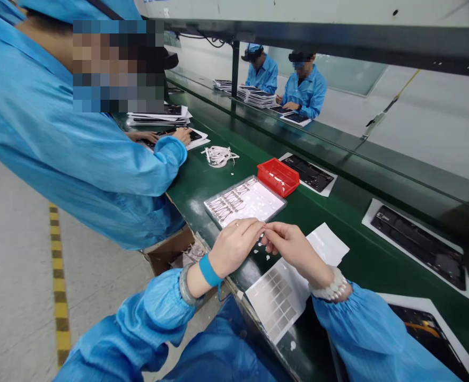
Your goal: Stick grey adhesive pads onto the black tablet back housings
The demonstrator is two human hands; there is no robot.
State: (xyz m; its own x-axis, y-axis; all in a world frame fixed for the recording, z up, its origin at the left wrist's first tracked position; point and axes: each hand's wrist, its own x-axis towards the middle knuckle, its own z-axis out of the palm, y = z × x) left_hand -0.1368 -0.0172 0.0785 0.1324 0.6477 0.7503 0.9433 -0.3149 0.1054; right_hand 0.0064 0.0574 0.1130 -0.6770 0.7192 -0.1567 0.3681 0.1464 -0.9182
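Just past the table's near edge, my left hand (234, 244) and my right hand (288, 245) meet at the fingertips. The fingers of both are closed in a pinch, and whatever lies between them is too small or hidden to name. Below the right wrist is a white sheet (258, 294) with rows of grey squares, partly covered by my forearm. Beyond the left hand sits a shallow clear tray (264, 200) holding rows of small parts with thin wires. Small white bits (255, 251) are scattered on the green tabletop under my fingers.
Behind the tray stands a red bin (269, 181). A heap of white strips (219, 156) lies farther left. Black panels on white sheets, one panel (417, 241) among them, line the right side. A co-worker (79, 143) works close on my left. An open carton (166, 257) is below the edge.
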